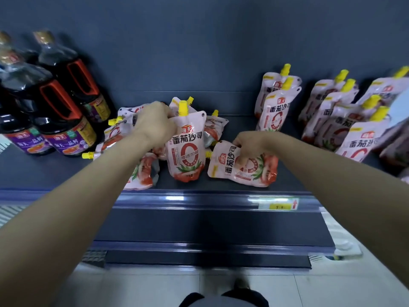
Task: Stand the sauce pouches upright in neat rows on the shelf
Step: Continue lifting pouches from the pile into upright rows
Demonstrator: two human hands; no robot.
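Nearest, the right hand [250, 144] clutches a sideways pouch [241, 169] on the shelf [241, 122]; swing its spout [208, 154] up and seat the base flat. Further left, the left hand [155, 125] pinches an upright pouch [186, 151] steady, toppled pouches [124, 134] beyond it.

On the shelf [239, 124], a white, yellow-capped upright pouch [186, 149] is flanked by a toppled pouch [243, 167] and heaped pouches [143, 171].

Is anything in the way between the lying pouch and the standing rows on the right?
Nothing visible. The right hand has the lying pouch in its grip, and only bare shelf lies between it and the nearest standing row. The messy pile is on the other side, where the left hand holds an upright pouch.
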